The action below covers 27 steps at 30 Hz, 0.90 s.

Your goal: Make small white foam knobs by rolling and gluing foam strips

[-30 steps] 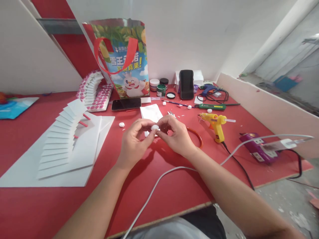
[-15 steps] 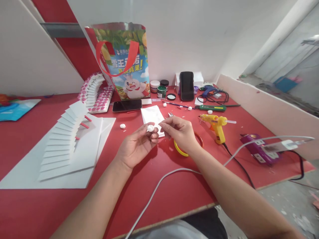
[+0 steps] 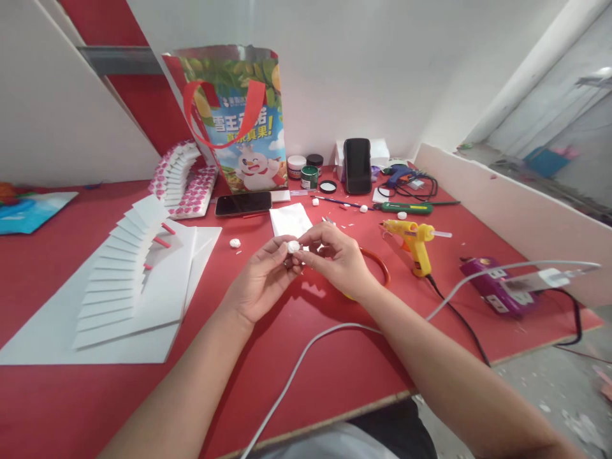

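Note:
Between thumb and fingers, my left hand (image 3: pixel 261 271) pinches a small white rolled rosette (image 3: pixel 293 247). The fingertips of my right hand (image 3: pixel 339 258) are closed on the rosette's right side. Both hands are just above the red table, in front of a stack of white paper (image 3: pixel 289 220). A similar white rosette (image 3: pixel 234 243) lies to the left of my hands. Under my right wrist is a ring of red and yellow (image 3: pixel 380 264), partly hidden. The tip of a metal tool (image 3: pixel 327 220) shows behind my right hand.
On the left, a fan of folded white strips (image 3: pixel 112 274) lies on white boards. A printed bag (image 3: pixel 239 121) stands behind a phone (image 3: pixel 243 203). A yellow glue gun (image 3: pixel 414 239) and a purple power block (image 3: pixel 497 284) are on the right. A white cable (image 3: pixel 306 363) crosses the front.
My right hand has moved left, and its fingertips now meet the white rosette in my left hand. The rosette has tilted and shifted slightly right.

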Each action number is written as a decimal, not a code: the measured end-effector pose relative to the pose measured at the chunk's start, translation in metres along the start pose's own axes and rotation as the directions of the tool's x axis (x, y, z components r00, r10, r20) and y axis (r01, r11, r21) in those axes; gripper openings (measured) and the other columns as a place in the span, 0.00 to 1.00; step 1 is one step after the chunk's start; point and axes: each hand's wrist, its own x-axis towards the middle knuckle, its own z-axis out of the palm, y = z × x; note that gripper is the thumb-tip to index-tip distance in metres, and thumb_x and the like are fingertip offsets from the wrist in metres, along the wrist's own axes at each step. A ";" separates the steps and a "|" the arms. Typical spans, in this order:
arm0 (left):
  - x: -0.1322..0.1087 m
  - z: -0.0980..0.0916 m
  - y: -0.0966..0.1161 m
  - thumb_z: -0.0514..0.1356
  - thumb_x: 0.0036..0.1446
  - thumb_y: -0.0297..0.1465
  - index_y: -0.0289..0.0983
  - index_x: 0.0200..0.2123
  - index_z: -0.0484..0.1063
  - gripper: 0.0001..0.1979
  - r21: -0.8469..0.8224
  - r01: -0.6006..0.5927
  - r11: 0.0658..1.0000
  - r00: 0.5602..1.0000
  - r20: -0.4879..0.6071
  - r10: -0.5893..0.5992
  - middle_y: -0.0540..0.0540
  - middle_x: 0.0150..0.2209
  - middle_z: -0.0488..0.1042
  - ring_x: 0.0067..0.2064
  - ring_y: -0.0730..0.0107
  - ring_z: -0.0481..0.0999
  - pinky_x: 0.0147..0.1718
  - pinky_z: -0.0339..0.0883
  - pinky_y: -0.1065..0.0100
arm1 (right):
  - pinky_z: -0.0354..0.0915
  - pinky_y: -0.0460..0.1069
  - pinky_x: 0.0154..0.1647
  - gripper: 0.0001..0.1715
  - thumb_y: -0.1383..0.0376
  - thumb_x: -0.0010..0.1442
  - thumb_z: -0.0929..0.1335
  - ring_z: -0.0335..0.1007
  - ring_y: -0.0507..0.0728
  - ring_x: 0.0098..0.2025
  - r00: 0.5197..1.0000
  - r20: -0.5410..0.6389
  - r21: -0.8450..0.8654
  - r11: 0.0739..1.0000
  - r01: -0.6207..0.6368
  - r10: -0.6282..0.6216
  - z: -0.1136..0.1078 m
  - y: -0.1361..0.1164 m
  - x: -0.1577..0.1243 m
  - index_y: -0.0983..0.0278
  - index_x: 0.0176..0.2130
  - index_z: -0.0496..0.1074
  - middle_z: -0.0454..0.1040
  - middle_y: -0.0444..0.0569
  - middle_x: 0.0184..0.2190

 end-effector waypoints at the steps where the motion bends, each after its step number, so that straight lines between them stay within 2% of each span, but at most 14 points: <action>1: 0.000 -0.001 0.000 0.72 0.50 0.31 0.37 0.36 0.78 0.10 0.019 -0.015 1.000 1.000 0.005 0.015 0.50 0.33 0.75 0.33 0.78 0.73 0.35 0.71 0.74 | 0.65 0.48 0.31 0.12 0.55 0.58 0.74 0.68 0.52 0.34 1.000 0.001 -0.005 1.000 0.011 -0.011 0.000 0.000 0.000 0.61 0.34 0.76 0.73 0.47 0.35; 5: 0.001 -0.004 0.002 0.72 0.50 0.32 0.39 0.36 0.78 0.10 0.164 -0.123 0.979 0.992 0.041 0.118 0.50 0.34 0.77 0.35 0.75 0.75 0.39 0.71 0.71 | 0.65 0.50 0.34 0.11 0.54 0.58 0.74 0.68 0.55 0.36 0.998 0.006 0.012 0.998 0.065 -0.065 -0.004 0.001 0.002 0.59 0.33 0.79 0.74 0.47 0.32; 9: -0.001 -0.006 0.004 0.71 0.52 0.31 0.40 0.41 0.81 0.11 0.319 -0.209 0.924 0.978 0.075 0.195 0.48 0.37 0.80 0.38 0.71 0.77 0.44 0.71 0.67 | 0.65 0.51 0.34 0.13 0.53 0.55 0.75 0.69 0.54 0.33 0.999 0.032 0.088 0.996 0.015 -0.018 -0.008 -0.001 0.004 0.60 0.30 0.78 0.74 0.46 0.30; 12: -0.002 -0.006 0.003 0.71 0.51 0.31 0.39 0.40 0.83 0.11 0.319 -0.205 0.926 0.978 0.104 0.180 0.46 0.37 0.81 0.37 0.71 0.77 0.44 0.72 0.66 | 0.62 0.49 0.30 0.16 0.53 0.56 0.74 0.65 0.51 0.28 0.998 0.048 0.097 0.994 -0.051 0.047 -0.009 -0.003 0.004 0.62 0.29 0.76 0.72 0.44 0.27; 15: -0.001 -0.006 0.002 0.72 0.50 0.30 0.38 0.37 0.82 0.09 0.260 -0.180 0.949 0.982 0.100 0.159 0.47 0.35 0.80 0.34 0.75 0.77 0.40 0.73 0.69 | 0.60 0.47 0.27 0.15 0.54 0.60 0.71 0.61 0.49 0.25 0.994 0.054 0.138 0.985 -0.106 0.099 -0.008 -0.003 0.004 0.62 0.31 0.71 0.68 0.41 0.24; 17: 0.001 -0.007 0.003 0.73 0.49 0.30 0.37 0.36 0.82 0.10 0.215 -0.157 0.964 0.987 0.062 0.147 0.48 0.34 0.80 0.33 0.76 0.77 0.39 0.73 0.72 | 0.59 0.46 0.26 0.16 0.53 0.62 0.70 0.59 0.48 0.23 0.992 0.007 0.175 0.977 -0.122 0.122 -0.008 -0.001 0.005 0.62 0.32 0.68 0.66 0.39 0.22; 19: 0.003 -0.009 0.004 0.74 0.47 0.30 0.36 0.36 0.80 0.12 0.173 -0.138 0.975 0.990 0.009 0.139 0.48 0.34 0.79 0.33 0.77 0.78 0.37 0.74 0.74 | 0.58 0.46 0.26 0.18 0.52 0.62 0.70 0.58 0.48 0.23 0.986 -0.090 0.181 0.976 -0.122 0.140 -0.010 0.001 0.007 0.62 0.32 0.66 0.65 0.39 0.21; 23: 0.006 -0.015 0.008 0.75 0.45 0.31 0.36 0.33 0.77 0.13 0.143 -0.131 0.981 0.985 -0.094 0.145 0.48 0.34 0.79 0.34 0.75 0.80 0.36 0.74 0.75 | 0.56 0.47 0.26 0.16 0.55 0.63 0.69 0.58 0.49 0.21 0.955 -0.257 0.069 0.989 -0.132 0.145 -0.022 0.008 0.013 0.61 0.31 0.65 0.64 0.39 0.19; 25: 0.005 -0.016 0.017 0.74 0.45 0.31 0.36 0.33 0.76 0.13 0.183 -0.183 0.966 0.969 -0.133 0.209 0.49 0.34 0.80 0.36 0.72 0.81 0.38 0.75 0.72 | 0.57 0.47 0.27 0.14 0.56 0.63 0.68 0.59 0.49 0.22 0.941 -0.317 -0.072 0.986 -0.150 0.120 -0.029 0.010 0.015 0.61 0.31 0.65 0.65 0.39 0.20; 27: 0.003 -0.017 0.033 0.72 0.47 0.31 0.37 0.34 0.75 0.12 0.270 -0.310 0.912 0.921 -0.151 0.358 0.49 0.36 0.80 0.40 0.70 0.81 0.39 0.74 0.71 | 0.57 0.48 0.29 0.14 0.57 0.63 0.68 0.60 0.50 0.24 0.927 -0.368 -0.238 0.958 -0.163 0.066 -0.034 0.010 0.017 0.61 0.30 0.64 0.67 0.41 0.22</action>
